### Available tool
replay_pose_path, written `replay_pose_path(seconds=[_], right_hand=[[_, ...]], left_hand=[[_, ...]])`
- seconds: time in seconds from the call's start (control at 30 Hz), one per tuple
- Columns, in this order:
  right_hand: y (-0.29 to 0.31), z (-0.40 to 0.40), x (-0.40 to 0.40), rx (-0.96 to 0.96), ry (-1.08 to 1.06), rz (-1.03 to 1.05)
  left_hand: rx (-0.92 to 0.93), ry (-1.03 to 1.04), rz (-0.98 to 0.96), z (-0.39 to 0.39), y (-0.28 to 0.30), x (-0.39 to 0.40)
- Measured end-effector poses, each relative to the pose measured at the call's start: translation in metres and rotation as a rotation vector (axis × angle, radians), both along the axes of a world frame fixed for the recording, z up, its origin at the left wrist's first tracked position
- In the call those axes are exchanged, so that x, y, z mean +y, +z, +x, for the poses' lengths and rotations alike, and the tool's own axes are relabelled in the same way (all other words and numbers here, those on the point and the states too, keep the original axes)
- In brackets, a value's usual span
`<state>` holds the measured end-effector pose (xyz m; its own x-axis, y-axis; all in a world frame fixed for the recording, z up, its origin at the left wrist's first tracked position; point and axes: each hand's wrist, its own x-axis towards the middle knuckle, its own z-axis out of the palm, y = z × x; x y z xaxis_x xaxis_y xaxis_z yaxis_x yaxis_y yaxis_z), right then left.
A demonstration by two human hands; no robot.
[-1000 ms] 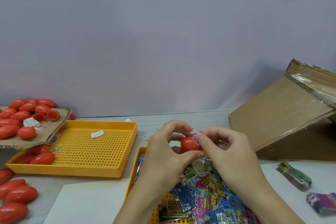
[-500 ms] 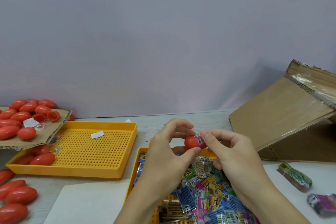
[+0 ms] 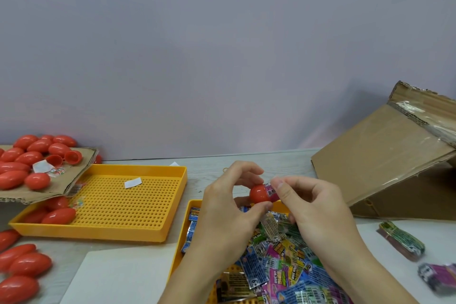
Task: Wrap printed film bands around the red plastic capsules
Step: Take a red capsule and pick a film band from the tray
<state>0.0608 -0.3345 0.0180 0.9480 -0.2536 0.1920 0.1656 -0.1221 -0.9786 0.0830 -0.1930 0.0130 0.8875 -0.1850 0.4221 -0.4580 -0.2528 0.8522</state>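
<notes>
A red plastic capsule point(image 3: 258, 193) is held in front of me, gripped between the thumb and fingers of my left hand point(image 3: 228, 207). A pink printed film band point(image 3: 271, 191) sits on the capsule's right end, pinched by the fingertips of my right hand point(image 3: 313, 205). Below the hands a yellow tray point(image 3: 183, 224) holds a heap of several loose printed bands point(image 3: 278, 261).
A second perforated yellow tray point(image 3: 118, 205) at the left holds a few red capsules point(image 3: 59, 215). More capsules lie on a cardboard sheet point(image 3: 74, 180) and on the table point(image 3: 27, 264). A tilted cardboard box point(image 3: 385, 158) stands right. Band bundles point(image 3: 404, 239) lie on white paper.
The capsule has risen slightly above the tray. My right hand has slid the pink band further onto the capsule's right end, so more red shows on the left.
</notes>
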Motion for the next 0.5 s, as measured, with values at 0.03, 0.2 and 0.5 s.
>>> replay_pose_path(seconds=[0.03,0.2,0.5], right_hand=[[-0.0007,0.0002,-0.0006,0.003,-0.001,-0.002],[-0.0051,0.0023,-0.0041,0.035,0.024,-0.011],[-0.0095,0.0051,-0.0040,0.080,0.063,-0.064]], left_hand=[[0.001,0.001,0.000,0.0000,0.0000,0.0000],[-0.002,0.005,0.006,0.0001,0.0006,-0.0002],[-0.032,0.008,0.036,-0.0010,0.0012,-0.0004]])
